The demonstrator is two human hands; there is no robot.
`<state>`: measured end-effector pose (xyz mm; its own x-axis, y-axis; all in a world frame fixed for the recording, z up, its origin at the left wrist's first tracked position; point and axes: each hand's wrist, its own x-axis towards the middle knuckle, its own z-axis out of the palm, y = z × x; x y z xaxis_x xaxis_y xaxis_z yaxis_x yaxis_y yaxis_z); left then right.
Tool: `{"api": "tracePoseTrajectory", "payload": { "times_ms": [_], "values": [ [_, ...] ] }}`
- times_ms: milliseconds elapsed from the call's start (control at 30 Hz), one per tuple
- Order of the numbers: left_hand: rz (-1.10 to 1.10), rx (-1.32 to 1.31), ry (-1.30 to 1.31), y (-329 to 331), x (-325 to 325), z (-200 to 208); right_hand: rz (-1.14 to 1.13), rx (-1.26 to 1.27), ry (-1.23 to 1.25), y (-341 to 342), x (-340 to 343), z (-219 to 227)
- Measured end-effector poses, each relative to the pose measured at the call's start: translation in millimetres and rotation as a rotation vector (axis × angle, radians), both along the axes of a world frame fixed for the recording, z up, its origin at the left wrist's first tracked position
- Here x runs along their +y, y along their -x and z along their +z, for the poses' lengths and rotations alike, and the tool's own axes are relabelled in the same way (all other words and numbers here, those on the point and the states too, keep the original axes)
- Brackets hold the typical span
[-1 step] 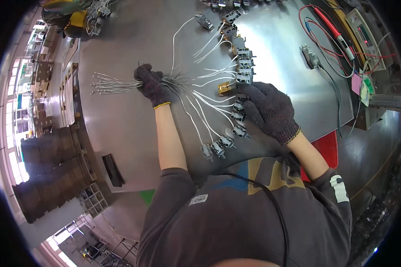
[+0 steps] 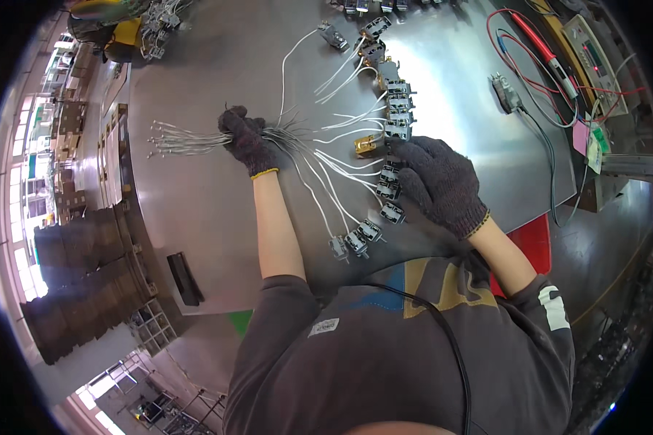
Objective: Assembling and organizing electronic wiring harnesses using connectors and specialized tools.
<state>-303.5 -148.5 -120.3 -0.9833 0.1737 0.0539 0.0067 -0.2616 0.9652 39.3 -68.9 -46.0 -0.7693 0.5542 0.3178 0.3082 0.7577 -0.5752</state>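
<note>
My left hand [image 2: 244,138], in a dark knitted glove, is closed around a bundle of white wires [image 2: 189,139]. Their free ends fan out to the left of the fist. On the other side the wires spread toward a curved row of small grey and black electrical parts [image 2: 399,109]. My right hand [image 2: 439,181], gloved alike, lies at the middle of that row with its fingers bent and fingertips against the parts. Whatever is between the fingertips is hidden. Beside them sits a brass-coloured part [image 2: 366,146]. Several wired parts [image 2: 370,230] lie closer to my body.
The metal table [image 2: 196,94] carries another wired part [image 2: 334,36] at the back. On the right are a red-handled tool [image 2: 537,40], a meter box [image 2: 595,65] and a grey clip with a cable [image 2: 506,93]. A black strip [image 2: 185,279] lies near the front left edge.
</note>
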Motion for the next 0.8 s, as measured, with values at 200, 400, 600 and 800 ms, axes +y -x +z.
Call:
{"api": "tracePoseTrajectory", "payload": {
  "times_ms": [200, 400, 600, 800],
  "values": [
    [-0.055, 0.034, -0.012, 11, 6, 2, -0.034, 0.057, 0.355, -11, -23, -24],
    [-0.101, 0.065, -0.046, 20, 10, -2, -0.229, 0.158, 0.868, 16, -16, -53],
    [-0.063, 0.026, -0.076, 17, 10, -3, -0.009, 0.114, 0.484, 8, -28, -71],
    [-0.067, 0.012, -0.069, 20, 10, -5, 0.003, 0.108, 0.592, 9, -31, -70]
  ]
}}
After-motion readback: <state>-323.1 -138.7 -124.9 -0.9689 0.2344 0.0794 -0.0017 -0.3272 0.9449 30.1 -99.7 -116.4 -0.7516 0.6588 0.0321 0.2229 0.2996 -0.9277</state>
